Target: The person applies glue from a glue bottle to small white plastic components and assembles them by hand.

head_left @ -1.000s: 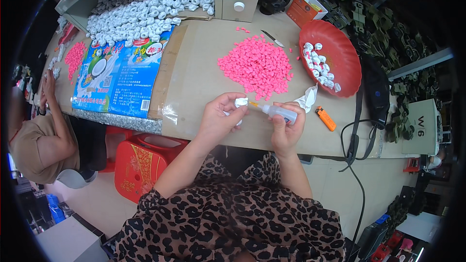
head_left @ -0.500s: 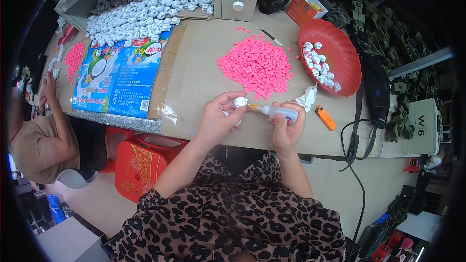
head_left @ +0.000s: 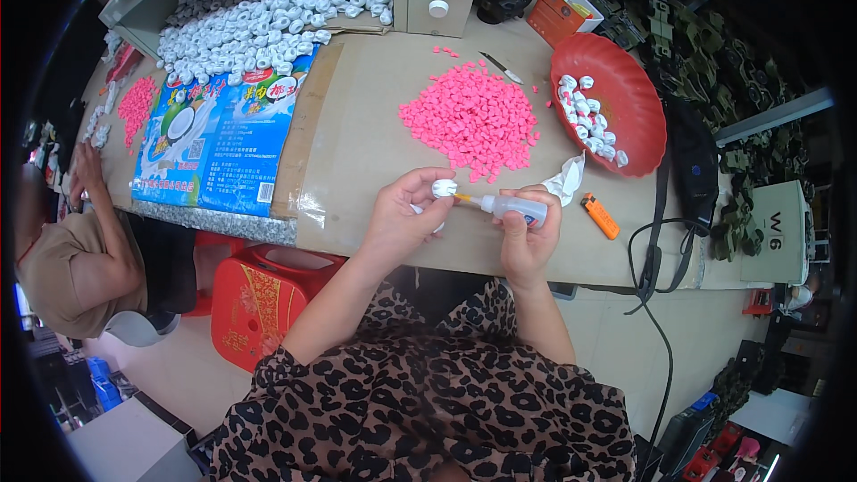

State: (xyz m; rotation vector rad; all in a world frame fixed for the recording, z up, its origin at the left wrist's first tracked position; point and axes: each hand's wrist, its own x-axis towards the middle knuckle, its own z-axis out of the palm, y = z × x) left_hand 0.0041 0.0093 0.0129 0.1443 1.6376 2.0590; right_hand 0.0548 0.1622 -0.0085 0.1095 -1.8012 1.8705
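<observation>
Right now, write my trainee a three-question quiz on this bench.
1. True or false: the right hand holds a small glue bottle with its nozzle aimed at the white ring.
2. Which hand pinches the white ring? A) left hand B) right hand
3. Fill in: the red bowl holds white pieces mixed with ____ bits.

Key: 1 true; 2 A; 3 pink.

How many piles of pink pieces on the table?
2: a large heap of small pink plastic pieces mid-table, beyond the hands, and a smaller pink pile at the far left, near another person. A few strays lie around the large heap.
</observation>
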